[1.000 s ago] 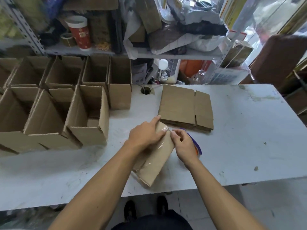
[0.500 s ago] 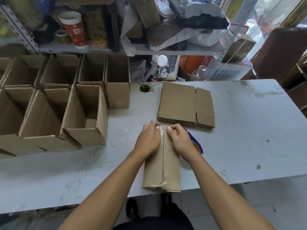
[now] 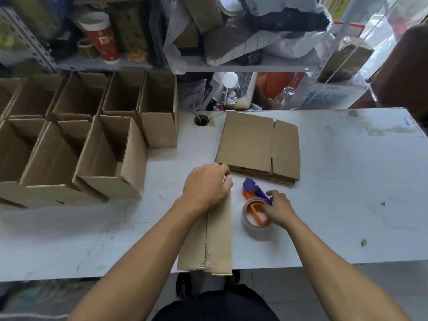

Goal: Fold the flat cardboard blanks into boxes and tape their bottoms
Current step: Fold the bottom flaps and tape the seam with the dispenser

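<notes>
**Q:** What does each of your hands hold?

**A:** Your left hand (image 3: 206,186) rests on the far end of the folded box (image 3: 209,237), fingers curled over its top edge and pinning it to the white table (image 3: 335,181). Your right hand (image 3: 279,210) has its fingers closed round the orange-and-purple tape dispenser (image 3: 256,206), which stands on the table just right of the box.

**Q:** Where is the box?

**A:** It lies lengthwise in front of you, bottom seam up, its near end overhanging the table edge. The stack of flat blanks (image 3: 259,147) lies just beyond the box, to its right. The finished open boxes (image 3: 92,140) stand well left of the box.

**Q:** How will the box handle?

**A:** Expect it to be light and fairly stiff along the panels, but weak at the creases. Corrugated board dents under fingertip pressure, and the near end of the seam already looks crumpled. A tape strip may lie along the seam, though glare and blur make this uncertain. Hold the box by its long side walls, palm flat, not by a loose flap.

**Q:** And the dispenser?

**A:** It is rigid plastic with a clear roll. Grip the handle, clear of the cutter end. The tape face will stick to skin and cardboard alike.
</notes>
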